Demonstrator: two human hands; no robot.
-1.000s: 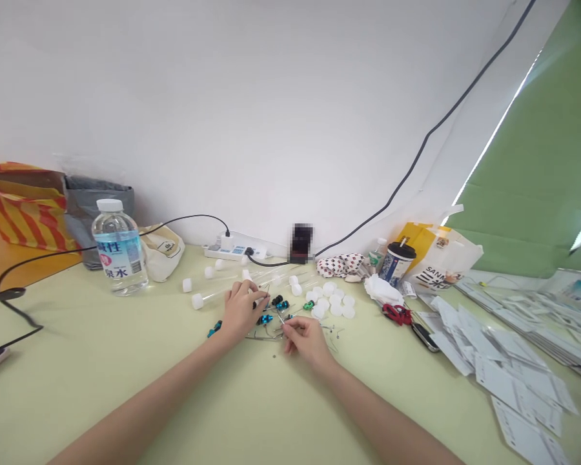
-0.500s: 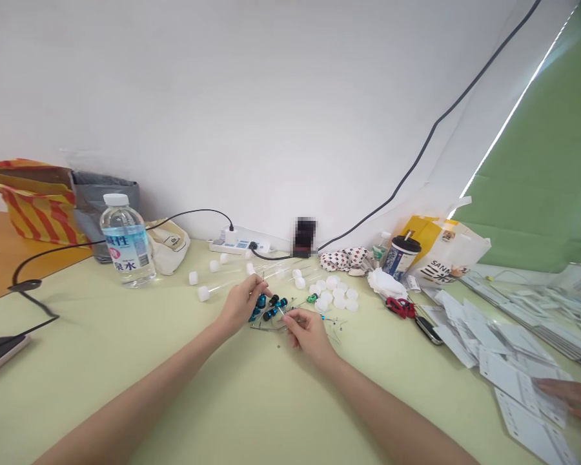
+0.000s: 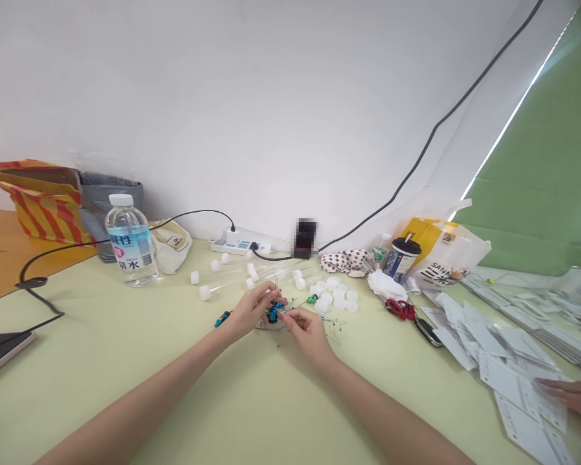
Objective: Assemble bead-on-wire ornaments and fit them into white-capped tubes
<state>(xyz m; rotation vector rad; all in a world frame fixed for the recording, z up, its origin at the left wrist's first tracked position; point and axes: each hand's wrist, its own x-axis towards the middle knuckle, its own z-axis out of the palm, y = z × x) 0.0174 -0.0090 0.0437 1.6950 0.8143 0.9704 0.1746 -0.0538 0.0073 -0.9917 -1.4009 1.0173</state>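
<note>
over the pale green desk (image 3: 252, 407), the person's bare forearms angle inward from the bottom corners and meet near the middle. the left hand (image 3: 256, 311) curls with its fingertips closed around a glossy blue component (image 3: 273, 315), a small cylinder with a metallic sheen, its long axis hard to read behind the fingers. the right hand (image 3: 310, 336) reaches in from the other side, thumb and forefinger pinched on a fine wire lead (image 3: 283, 314) that runs toward the blue part. the two hands sit close together, almost touching, above a tangle of thin bent wires (image 3: 271, 327).

just left of the left hand lies a second blue component (image 3: 221, 319); a small green component (image 3: 312, 298) sits beyond the hands, beside a cluster of round white plastic caps (image 3: 336, 298). clear plastic tubes (image 3: 232, 275) with white ends lie farther back. at the right edge, a co-worker's hand (image 3: 574, 396) rests on scattered white paper cards (image 3: 508, 381).
</note>
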